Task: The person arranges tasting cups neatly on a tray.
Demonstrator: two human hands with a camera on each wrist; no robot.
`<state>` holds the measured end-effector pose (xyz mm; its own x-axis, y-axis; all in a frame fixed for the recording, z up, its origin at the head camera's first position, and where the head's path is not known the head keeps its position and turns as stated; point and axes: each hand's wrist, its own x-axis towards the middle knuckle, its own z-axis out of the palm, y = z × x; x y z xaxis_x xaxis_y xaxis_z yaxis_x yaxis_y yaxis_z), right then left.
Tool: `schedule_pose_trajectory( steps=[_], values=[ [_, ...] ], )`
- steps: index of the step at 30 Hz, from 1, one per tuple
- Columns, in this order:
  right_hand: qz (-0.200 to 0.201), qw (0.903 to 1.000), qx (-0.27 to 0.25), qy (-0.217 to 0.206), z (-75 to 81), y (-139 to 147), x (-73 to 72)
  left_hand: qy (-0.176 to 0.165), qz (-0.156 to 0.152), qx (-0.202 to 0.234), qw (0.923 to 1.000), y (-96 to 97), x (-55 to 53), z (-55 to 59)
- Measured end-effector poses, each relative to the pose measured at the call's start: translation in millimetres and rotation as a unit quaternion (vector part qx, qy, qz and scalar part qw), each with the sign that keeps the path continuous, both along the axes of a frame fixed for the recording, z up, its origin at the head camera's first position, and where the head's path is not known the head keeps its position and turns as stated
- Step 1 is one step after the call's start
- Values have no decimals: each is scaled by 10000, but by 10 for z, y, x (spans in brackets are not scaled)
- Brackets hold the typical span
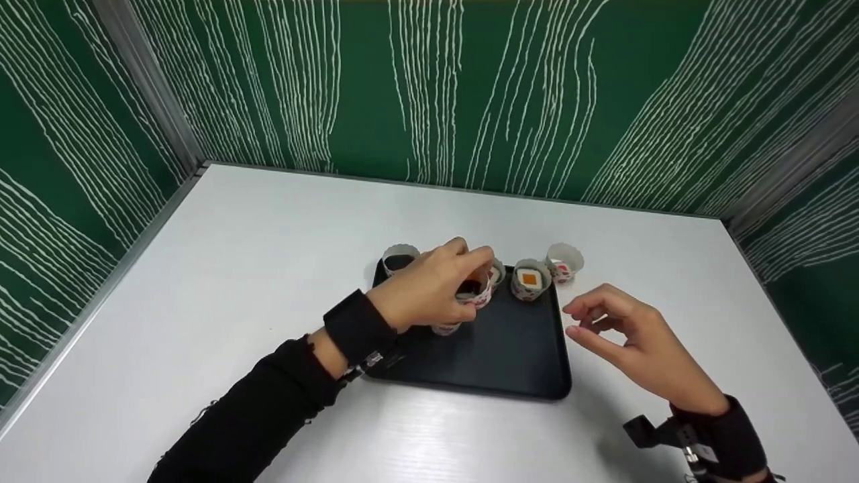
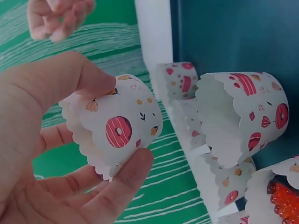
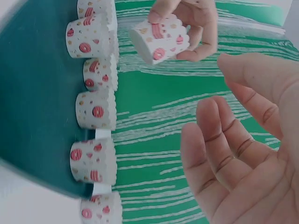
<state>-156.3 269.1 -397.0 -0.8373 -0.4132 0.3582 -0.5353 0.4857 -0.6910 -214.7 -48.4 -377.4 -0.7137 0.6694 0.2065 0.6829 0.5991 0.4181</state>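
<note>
My left hand (image 1: pixel 429 285) pinches a white paper baking cup (image 2: pixel 135 112), printed with pink doughnuts and small flowers, between thumb and fingers. It holds the cup raised above the black tray (image 1: pixel 517 355); the right wrist view shows the same cup tilted. In the head view, something dark and orange shows near the fingers, though I cannot tell which cup it is in. Beyond the tray's right edge, my right hand (image 1: pixel 634 339) hovers with loosely bent fingers and nothing between them. Below the left hand, another cup (image 1: pixel 445 329) is mostly hidden.
Along the tray's far side are several similar cups, one with a white square topped in orange (image 1: pixel 529 279) and one dark inside (image 1: pixel 399 261). Another cup (image 1: pixel 564 260) is by the far right corner. Red-orange beads (image 2: pixel 286 201) fill one cup. Green walls surround the white table (image 1: pixel 268 302).
</note>
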Motion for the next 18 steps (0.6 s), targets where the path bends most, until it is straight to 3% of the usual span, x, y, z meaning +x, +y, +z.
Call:
schedule_pose_trajectory(
  steps=[8,18],
  values=[
    [-180,9998,-78,-95,-38,144,53,86,-174,-521,9985,194,-108,-39],
    [-322,9991,-18,-290,-70,264,97,-201,-389,-1030,9937,453,-160,-130]
  ],
)
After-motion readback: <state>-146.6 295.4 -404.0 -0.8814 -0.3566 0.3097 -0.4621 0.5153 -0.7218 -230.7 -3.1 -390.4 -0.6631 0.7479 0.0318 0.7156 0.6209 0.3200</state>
